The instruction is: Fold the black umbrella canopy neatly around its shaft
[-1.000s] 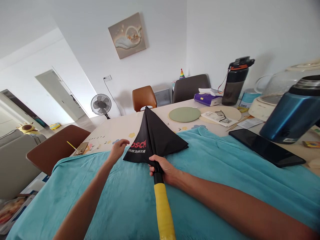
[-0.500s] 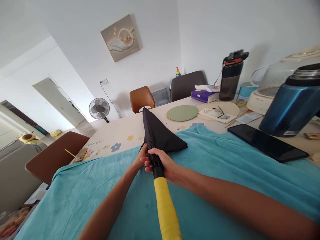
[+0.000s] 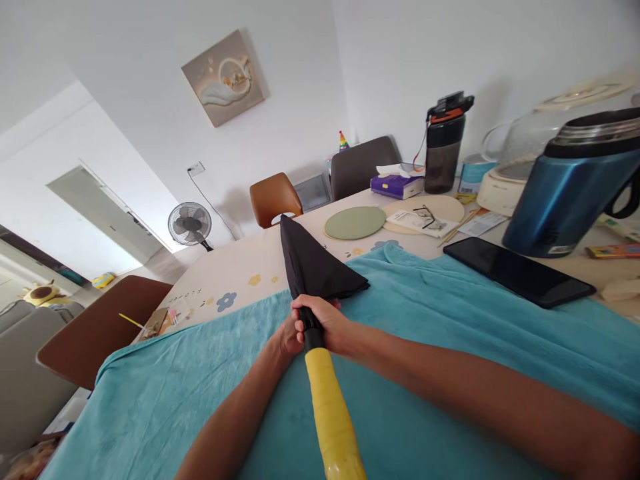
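A black folded umbrella [image 3: 313,267] with a yellow handle [image 3: 331,417] lies over a teal blanket [image 3: 430,333] on the table, tip pointing away from me. My right hand [image 3: 327,323] is wrapped round the black shaft just above the handle. My left hand [image 3: 286,335] is pressed against the same spot from the left, fingers closed on the umbrella's gathered cloth and partly hidden behind the right hand.
A black tablet [image 3: 517,272] and a blue kettle [image 3: 570,193] sit to the right. Farther back are a green round mat [image 3: 354,223], glasses on a leaflet [image 3: 425,217], a tissue box [image 3: 397,185] and a dark bottle [image 3: 443,147]. Brown chairs [image 3: 100,327] surround the table.
My left hand left the canopy's spread left flap and came in to the shaft beside my right hand. The canopy's left side has folded in, hiding the printed logo.
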The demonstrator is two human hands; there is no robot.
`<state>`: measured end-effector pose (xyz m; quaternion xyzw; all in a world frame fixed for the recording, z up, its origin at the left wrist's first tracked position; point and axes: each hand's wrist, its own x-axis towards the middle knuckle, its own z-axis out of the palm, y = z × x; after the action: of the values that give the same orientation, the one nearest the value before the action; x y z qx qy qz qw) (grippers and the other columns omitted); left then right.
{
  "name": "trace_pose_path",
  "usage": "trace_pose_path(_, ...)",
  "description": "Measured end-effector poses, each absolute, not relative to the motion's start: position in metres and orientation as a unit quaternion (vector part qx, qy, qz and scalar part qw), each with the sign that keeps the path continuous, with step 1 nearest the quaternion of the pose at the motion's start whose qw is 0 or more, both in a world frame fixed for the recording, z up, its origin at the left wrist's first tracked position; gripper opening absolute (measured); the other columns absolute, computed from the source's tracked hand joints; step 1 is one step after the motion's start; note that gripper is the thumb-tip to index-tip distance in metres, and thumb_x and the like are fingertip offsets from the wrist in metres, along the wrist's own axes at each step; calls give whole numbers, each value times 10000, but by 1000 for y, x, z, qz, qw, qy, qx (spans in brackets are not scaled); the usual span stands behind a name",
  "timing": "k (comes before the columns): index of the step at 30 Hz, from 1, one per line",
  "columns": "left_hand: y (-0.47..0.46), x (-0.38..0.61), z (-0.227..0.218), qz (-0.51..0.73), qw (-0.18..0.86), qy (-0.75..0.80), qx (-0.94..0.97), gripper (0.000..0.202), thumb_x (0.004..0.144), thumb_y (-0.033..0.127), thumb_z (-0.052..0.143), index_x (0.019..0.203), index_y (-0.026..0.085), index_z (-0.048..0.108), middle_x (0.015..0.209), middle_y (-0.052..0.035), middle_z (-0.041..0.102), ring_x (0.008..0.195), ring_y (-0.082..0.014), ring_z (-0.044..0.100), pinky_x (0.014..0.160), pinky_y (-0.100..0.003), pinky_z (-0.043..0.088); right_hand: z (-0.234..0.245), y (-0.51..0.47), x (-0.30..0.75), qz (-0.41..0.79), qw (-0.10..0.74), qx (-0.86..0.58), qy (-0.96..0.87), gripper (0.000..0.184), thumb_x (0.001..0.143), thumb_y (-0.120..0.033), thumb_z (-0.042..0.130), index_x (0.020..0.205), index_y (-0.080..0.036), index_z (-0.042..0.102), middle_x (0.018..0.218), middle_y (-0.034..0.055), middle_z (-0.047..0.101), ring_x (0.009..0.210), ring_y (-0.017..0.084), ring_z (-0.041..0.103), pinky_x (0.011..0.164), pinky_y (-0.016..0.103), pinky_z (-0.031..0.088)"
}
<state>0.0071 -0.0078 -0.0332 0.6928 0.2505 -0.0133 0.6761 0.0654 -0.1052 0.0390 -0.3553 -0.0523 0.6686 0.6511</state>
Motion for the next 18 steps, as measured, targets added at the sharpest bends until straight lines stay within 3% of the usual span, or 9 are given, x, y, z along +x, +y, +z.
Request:
trace_pose_path(3, -15, -17, -14, -12, 719, 262, 643, 210, 709, 355, 542, 601, 181, 498, 474, 21, 438, 480, -93, 470, 580, -256, 464, 22, -100, 68, 670, 639, -374, -51, 116, 706, -188, 504, 609, -156, 448, 449, -26, 439, 370, 82, 426, 365, 208, 423)
trace_pose_path(6, -6, -53, 10, -153, 711, 238, 643, 194, 720, 330, 581, 795, 151, 567, 737, -60, 623, 700, -161, 602, 670, -301, 481, 3, -95, 65, 674, 625, -391, -55, 114, 705, -186, 522, 616, -150, 460, 462, -19, 457, 385, 96, 454, 378, 229, 447)
trace_pose_path(8, 8, -69, 27, -179, 658, 255, 686, 279, 752, 382, 538, 865, 129, 573, 740, -99, 646, 698, -198, 623, 630, -322, 483, -7, -93, 63, 660, 637, -390, -76, 92, 698, -173, 542, 639, -140, 480, 508, -7, 492, 410, 108, 482, 388, 256, 467)
trace_pose_path(14, 30, -37, 66, 98, 503, 298, 805, 272, 765, 318, 489, 945, 128, 567, 768, -76, 642, 714, -175, 611, 643, -319, 498, -15, -90, 60, 653, 647, -383, -90, 91, 682, -165, 571, 681, -130, 487, 537, -9, 496, 423, 115, 495, 393, 289, 485)
trace_pose_path(18, 6, 28, 69, 136, 393, 179, 892, 244, 782, 249, 439, 953, 180, 599, 924, -66, 638, 877, -178, 585, 738, -323, 487, -13, -92, 60, 645, 658, -376, -96, 97, 685, -163, 563, 709, -132, 474, 541, -8, 502, 432, 116, 500, 384, 281, 484)
